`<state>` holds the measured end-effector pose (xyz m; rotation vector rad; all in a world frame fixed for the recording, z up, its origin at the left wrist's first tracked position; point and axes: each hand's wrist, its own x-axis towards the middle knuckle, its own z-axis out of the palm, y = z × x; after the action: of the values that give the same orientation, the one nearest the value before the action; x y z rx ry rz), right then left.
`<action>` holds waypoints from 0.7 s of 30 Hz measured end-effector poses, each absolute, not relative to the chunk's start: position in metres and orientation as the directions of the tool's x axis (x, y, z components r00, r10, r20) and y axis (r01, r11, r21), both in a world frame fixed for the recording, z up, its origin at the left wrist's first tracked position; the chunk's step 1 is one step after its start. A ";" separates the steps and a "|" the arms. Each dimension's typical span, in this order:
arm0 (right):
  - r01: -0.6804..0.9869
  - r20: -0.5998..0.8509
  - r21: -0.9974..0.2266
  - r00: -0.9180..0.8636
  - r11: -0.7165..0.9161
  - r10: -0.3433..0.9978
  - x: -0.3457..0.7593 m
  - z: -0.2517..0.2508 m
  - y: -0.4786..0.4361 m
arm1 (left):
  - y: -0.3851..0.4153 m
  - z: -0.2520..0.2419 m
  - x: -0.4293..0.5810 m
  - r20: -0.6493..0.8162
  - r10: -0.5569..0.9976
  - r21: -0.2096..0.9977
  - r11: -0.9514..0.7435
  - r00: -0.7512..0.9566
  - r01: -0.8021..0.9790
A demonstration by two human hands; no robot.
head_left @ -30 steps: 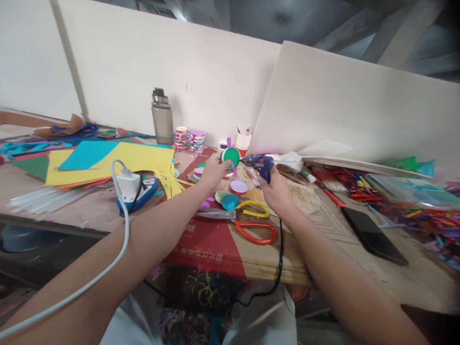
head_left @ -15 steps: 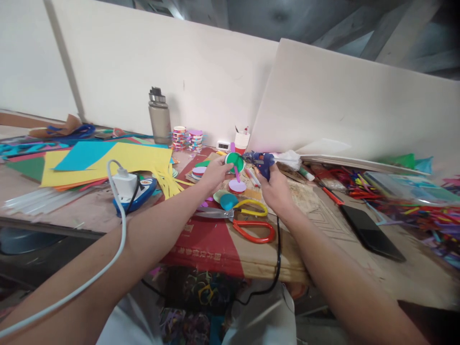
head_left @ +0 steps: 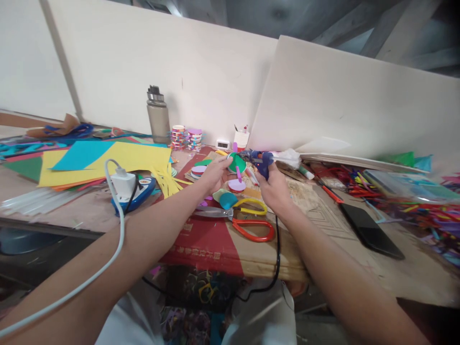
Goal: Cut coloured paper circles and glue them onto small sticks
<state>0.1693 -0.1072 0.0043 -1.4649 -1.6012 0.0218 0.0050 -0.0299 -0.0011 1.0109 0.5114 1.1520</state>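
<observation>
Desk (head_left: 91, 211), white boards (head_left: 215, 67) behind. Green disc (head_left: 235, 163) pinched at left edge by left hand (head_left: 219, 173); right hand (head_left: 275, 188) grasps glue gun (head_left: 264, 163), barrel sideways, aimed leftward at disc, contact unclear.

There is room above the scissors (head_left: 229, 213), but the glue gun (head_left: 264, 164) blocks the way beyond.
</observation>
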 end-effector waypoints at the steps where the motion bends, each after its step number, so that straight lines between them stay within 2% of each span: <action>1: 0.768 0.602 -0.569 0.146 0.293 0.785 0.169 0.005 -0.107 | -0.030 -0.001 0.005 0.143 0.923 0.855 0.067 0.358 -0.514; 8: 0.762 0.595 -0.576 0.144 0.295 0.791 0.169 0.005 -0.107 | -0.031 0.002 0.007 0.094 0.931 0.819 0.130 0.354 -0.559; 13: 0.757 0.598 -0.567 0.108 0.324 0.794 0.169 0.003 -0.106 | -0.034 0.007 0.008 0.029 0.925 0.838 0.184 0.379 -0.513; 21: 0.773 0.585 -0.544 0.070 0.328 0.808 0.164 0.009 -0.114 | -0.030 0.005 0.006 0.078 0.919 0.844 0.145 0.386 -0.516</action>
<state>0.1638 -0.1140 0.0089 -1.4354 -1.6887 0.0491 0.0057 -0.0305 0.0050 0.9330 0.5289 1.1057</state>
